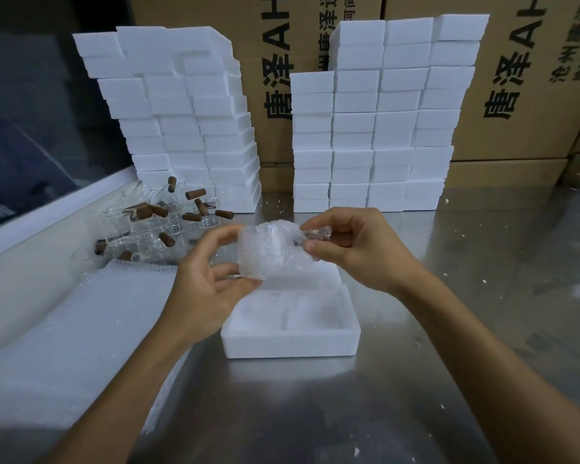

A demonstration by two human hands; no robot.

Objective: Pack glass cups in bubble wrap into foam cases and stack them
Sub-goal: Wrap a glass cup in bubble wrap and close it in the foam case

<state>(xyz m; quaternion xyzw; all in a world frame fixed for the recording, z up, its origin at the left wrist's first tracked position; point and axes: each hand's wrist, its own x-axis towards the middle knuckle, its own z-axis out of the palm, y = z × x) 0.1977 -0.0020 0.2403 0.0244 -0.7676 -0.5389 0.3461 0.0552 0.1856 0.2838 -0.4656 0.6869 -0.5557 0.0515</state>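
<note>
Mid-frame, an open foam case (290,343) sits on the steel table (449,380). Just above it, the left hand (201,289) and right hand (352,251) both pinch a bubble-wrapped cup (268,254). Upper frame: 2 foam stacks (375,128).

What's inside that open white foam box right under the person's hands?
The open foam case shows white moulded hollows with a ridge between them; no cup lies in the visible part. The bubble-wrapped cup, held by the left hand and right hand, hides its far edge.

steel table (449,329), printed cardboard boxes (523,95) behind, dark window (24,112) left
</note>
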